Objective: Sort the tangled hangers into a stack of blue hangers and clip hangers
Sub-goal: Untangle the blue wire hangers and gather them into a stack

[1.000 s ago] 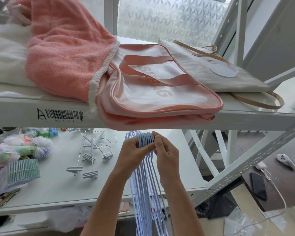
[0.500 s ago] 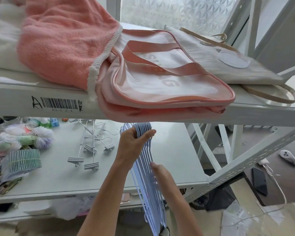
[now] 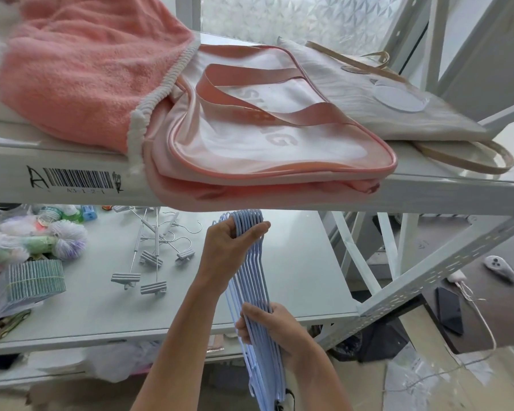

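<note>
- White metal rack (image 3: pixel 428 262) with two shelves, in front of a bumpy frosted window (image 3: pixel 294 16).
- Top shelf (image 3: pixel 9 170): fluffy pink towel (image 3: pixel 80 63) at the left end, partly over a pink and white bag (image 3: pixel 267 134) that hangs past the front edge; cream bag (image 3: pixel 398 99) with a round white patch toward the right end.
- Lower shelf (image 3: pixel 294 262): clip hangers (image 3: pixel 152 253) in a messy pile near the middle; ribbed green bundle (image 3: pixel 33 280) and fluffy sponges (image 3: pixel 69 241) at the left end.
- Dark floor on the right, with a black phone (image 3: pixel 450 310), a white cord (image 3: pixel 472 310) and a white controller (image 3: pixel 497 266).
- Stack of blue hangers (image 3: pixel 250 280) held up on end at the front edge of the lower shelf, tops just under the top shelf.
- Left hand (image 3: pixel 229 247) curled round the tops of the blue hangers.
- Right hand (image 3: pixel 270 324) lower down, fingers wrapped round the same stack.
- Front edge of the top shelf, left end: barcode label (image 3: pixel 80 179) with a hand-drawn "A" beside it and small print "A3-1-2-1".
- Faded letters on the pink and white bag, too faint and covered to read whole.
</note>
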